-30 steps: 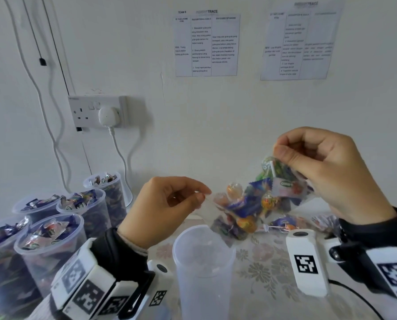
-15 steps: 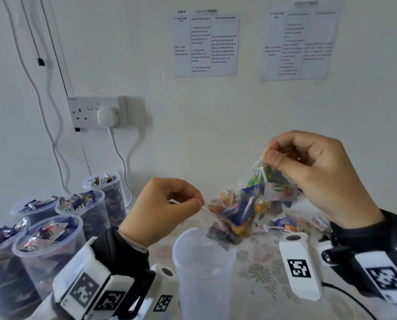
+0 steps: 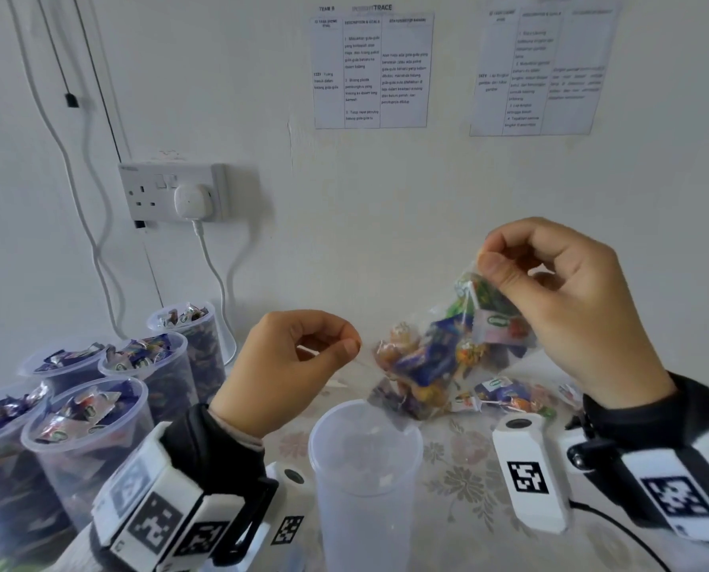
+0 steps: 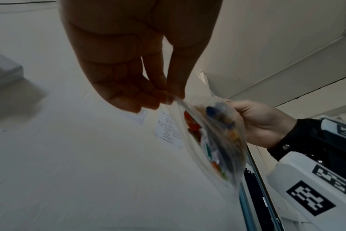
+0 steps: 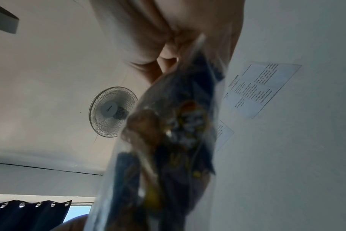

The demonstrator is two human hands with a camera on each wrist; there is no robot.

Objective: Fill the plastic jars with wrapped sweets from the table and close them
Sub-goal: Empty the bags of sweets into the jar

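Clear glossy plastic bag (image 3: 447, 357) (crinkled) above a frosted plastic jar (image 3: 365, 468).

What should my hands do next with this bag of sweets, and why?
Probably tip the bag lower so its mouth sits over the empty jar. The left hand pinches one corner and the right hand pinches the raised end, so the bag already slants down toward the jar's open rim, but no sweets have dropped in.

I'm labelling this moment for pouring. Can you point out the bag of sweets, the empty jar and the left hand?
bag of sweets (image 3: 439, 357), head view, on the sweets showing through its clear middle.
empty jar (image 3: 361, 501), head view, on its translucent front wall.
left hand (image 3: 286, 365), head view, on the back of the hand.
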